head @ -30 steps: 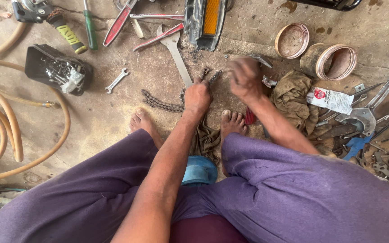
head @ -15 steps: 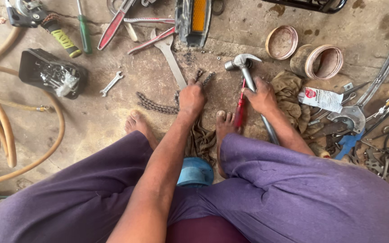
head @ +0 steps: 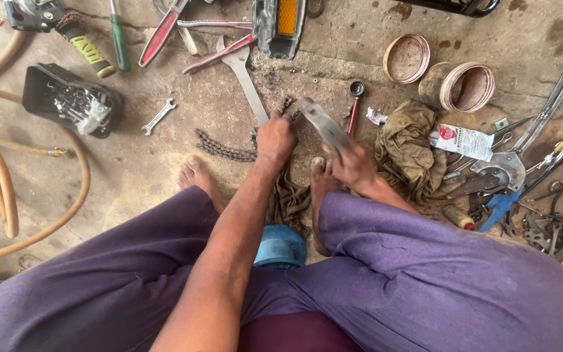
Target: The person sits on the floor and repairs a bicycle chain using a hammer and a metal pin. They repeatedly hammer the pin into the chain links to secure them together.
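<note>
My left hand presses down on a rusty bicycle chain that lies on the concrete floor between my bare feet. My right hand grips the handle of a hammer, blurred by motion, with its head low, just right of my left hand and close to the chain. A long silver wrench lies just beyond my left hand. A red-handled tool rests on the floor beside the hammer.
A dirty rag and a heap of metal tools lie to the right, two round tins behind them. A black box of bits, a small spanner and tan hoses are at left. I sit on a blue stool.
The hammer was raised half a second ago and has swung down toward the chain by my left hand. My left hand has stayed on the chain.
</note>
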The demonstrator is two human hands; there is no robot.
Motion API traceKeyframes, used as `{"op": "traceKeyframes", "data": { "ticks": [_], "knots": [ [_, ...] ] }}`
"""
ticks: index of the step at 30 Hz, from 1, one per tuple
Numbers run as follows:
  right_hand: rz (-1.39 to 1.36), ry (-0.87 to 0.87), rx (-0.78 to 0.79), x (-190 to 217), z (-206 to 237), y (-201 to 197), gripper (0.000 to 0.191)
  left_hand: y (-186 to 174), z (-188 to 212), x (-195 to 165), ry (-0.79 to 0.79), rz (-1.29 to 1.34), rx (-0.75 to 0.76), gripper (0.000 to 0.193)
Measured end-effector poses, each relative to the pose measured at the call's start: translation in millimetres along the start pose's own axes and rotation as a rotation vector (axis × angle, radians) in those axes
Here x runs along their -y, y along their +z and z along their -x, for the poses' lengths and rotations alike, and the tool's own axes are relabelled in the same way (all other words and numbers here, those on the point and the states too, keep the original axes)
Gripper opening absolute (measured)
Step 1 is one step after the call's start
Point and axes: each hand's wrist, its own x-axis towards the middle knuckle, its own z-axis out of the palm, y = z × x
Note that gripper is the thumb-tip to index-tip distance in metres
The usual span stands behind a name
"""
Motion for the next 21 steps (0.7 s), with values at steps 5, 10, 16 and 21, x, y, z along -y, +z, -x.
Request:
{"op": "traceKeyframes", "data": {
  "ticks": [5,10,16,21],
  "knots": [
    [-0.002,0.624,0.344,7,-35,-11,0.062,-6,1,-1,0.078,0.024,-0.113,0.022],
    [0.136,0.807,0.161,26,-38,-31,0.049,-5,0,0,0.089,0.093,-0.139,0.014],
    [0.27,0.23,-0.028,11,-71,-15,0.016,-9,2,1,0.092,0.111,-0.153,0.016],
    [0.313,0.062,-0.031,-20,-114,13,0.006,-15,2,-2,0.063,0.078,-0.092,0.021]
  ]
}}
